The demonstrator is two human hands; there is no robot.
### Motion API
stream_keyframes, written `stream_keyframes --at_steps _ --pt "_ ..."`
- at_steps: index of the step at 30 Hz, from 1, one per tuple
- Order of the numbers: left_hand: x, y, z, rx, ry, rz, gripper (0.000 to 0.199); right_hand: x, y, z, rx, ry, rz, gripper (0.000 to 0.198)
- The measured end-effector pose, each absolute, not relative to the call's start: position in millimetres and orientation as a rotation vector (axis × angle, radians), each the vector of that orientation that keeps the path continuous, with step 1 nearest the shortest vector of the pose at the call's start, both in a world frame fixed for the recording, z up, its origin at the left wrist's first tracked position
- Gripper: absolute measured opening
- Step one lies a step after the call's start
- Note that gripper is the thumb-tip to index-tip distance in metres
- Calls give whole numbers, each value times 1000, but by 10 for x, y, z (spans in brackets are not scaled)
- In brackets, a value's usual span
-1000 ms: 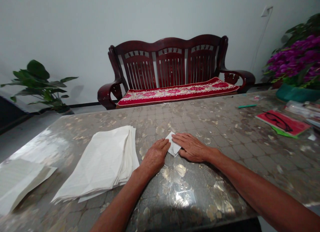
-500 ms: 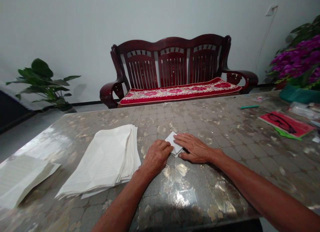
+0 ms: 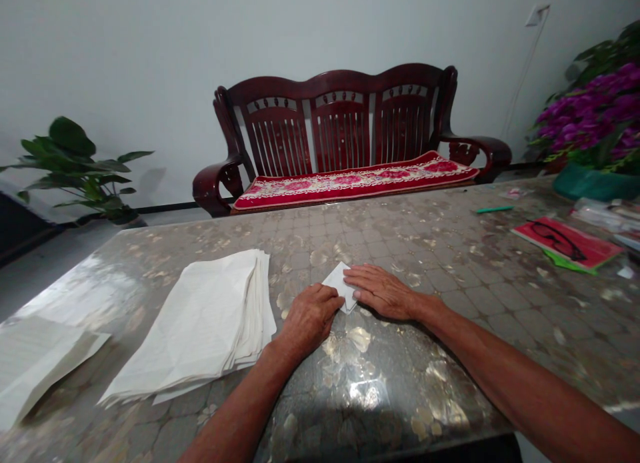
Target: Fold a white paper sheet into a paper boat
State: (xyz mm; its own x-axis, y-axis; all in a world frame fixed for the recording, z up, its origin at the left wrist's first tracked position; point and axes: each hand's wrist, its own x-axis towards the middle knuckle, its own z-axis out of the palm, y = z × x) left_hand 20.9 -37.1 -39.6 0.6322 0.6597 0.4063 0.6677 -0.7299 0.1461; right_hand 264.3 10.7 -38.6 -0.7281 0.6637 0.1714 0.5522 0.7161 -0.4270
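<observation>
A small white sheet of folded paper (image 3: 341, 276) lies on the patterned table between my two hands, its pointed end facing away from me. My left hand (image 3: 314, 314) has its fingers curled over the paper's left side, thumb near the lower edge. Flat across the right side of the paper rests my right hand (image 3: 383, 291), its fingers stretched out to the left. Both hands hide parts of the folded edges.
Left of my hands lies a stack of white paper (image 3: 195, 316), with a creased sheet (image 3: 45, 356) beyond it. On the right are a green pen (image 3: 495, 210), glasses (image 3: 559, 238) on a red booklet (image 3: 600, 248), and a flower pot (image 3: 583, 183). A wooden bench (image 3: 340, 83) stands behind the table.
My right thumb has moved from the paper's lower right edge up onto the paper beside the other fingers. My left hand keeps its hold. The view has shifted slightly.
</observation>
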Motion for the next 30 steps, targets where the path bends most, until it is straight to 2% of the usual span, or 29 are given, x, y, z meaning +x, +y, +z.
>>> stream_keyframes --at_steps 7,12,17,30 --pt "203 -356 -409 -2827 -1135 -729 27 2481 31 -378 -1050 -2499 369 46" --pt "179 -341 -418 -2853 -1139 -762 28 2482 52 -388 -1077 -2475 457 41" --pt "140 -328 -431 -2886 -1123 -790 31 2530 73 -379 -1069 -2475 518 46" --pt "138 -324 -400 -2904 -1126 -833 28 2412 40 -408 -1137 -2402 399 43"
